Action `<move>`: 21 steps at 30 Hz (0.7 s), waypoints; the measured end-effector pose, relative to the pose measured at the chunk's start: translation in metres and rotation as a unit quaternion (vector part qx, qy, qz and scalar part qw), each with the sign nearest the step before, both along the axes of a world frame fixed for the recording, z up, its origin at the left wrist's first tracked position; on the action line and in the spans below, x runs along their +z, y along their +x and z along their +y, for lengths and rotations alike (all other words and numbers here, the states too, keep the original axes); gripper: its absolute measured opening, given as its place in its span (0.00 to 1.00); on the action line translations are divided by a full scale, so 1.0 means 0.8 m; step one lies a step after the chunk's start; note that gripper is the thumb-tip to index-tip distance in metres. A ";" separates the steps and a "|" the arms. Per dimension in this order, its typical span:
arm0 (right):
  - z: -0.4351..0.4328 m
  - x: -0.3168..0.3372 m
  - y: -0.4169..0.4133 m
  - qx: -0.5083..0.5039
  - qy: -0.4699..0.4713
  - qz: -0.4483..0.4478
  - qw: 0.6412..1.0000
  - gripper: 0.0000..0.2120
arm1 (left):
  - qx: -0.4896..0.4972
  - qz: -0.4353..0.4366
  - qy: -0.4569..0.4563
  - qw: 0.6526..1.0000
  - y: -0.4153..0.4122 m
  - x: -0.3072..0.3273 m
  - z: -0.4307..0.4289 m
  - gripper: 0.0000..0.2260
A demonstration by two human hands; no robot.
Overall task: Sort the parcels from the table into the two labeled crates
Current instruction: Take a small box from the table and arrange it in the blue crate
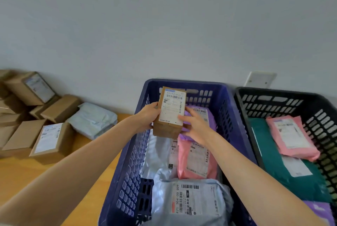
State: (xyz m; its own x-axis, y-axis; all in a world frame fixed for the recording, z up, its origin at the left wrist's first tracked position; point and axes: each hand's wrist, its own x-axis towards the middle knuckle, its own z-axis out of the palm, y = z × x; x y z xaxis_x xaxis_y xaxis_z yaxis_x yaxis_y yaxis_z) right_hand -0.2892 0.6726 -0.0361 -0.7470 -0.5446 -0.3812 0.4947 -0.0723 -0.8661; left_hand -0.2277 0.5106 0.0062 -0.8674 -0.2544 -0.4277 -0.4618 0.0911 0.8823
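Bright, soft, even light, no hard shadows; faint shade behind the stacked boxes far left, which look soft and smeared. Wall flat grey. Mild glare on silver mailers in blue crate. Held box sharp, barcode clear. Wide-angle bend at edges, crate rims bowed.

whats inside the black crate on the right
The black crate holds a pink mailer lying on a larger green mailer, and a purple mailer at the near corner. The green one covers the crate floor, so anything beneath it cannot be seen.
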 end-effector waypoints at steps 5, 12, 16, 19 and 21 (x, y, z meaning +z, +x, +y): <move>-0.022 -0.016 -0.032 0.032 -0.008 -0.022 0.999 0.25 | 0.039 -0.022 -0.040 0.998 -0.031 -0.021 -0.011 0.12; -0.051 -0.043 -0.054 0.075 0.026 0.008 0.997 0.27 | 0.042 -0.034 -0.137 0.989 -0.056 -0.045 -0.024 0.22; -0.060 -0.058 -0.061 0.090 0.029 0.015 0.995 0.32 | 0.036 0.009 -0.190 0.981 -0.063 -0.057 -0.017 0.28; -0.066 -0.059 -0.063 0.081 0.037 0.033 0.995 0.34 | 0.000 0.005 -0.268 0.963 -0.069 -0.067 -0.022 0.29; -0.070 -0.058 -0.063 0.082 0.075 0.077 0.991 0.35 | -0.036 -0.031 -0.327 0.944 -0.072 -0.071 -0.023 0.32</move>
State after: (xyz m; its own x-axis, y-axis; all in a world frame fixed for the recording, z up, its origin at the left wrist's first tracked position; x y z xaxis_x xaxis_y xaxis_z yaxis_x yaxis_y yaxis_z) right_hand -0.3397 0.6170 -0.0827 -0.7083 -0.6099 -0.3555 0.3503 0.1336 -0.9271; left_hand -0.2849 0.4921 -0.0505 -0.8709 -0.4227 -0.2507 -0.4828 0.6405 0.5973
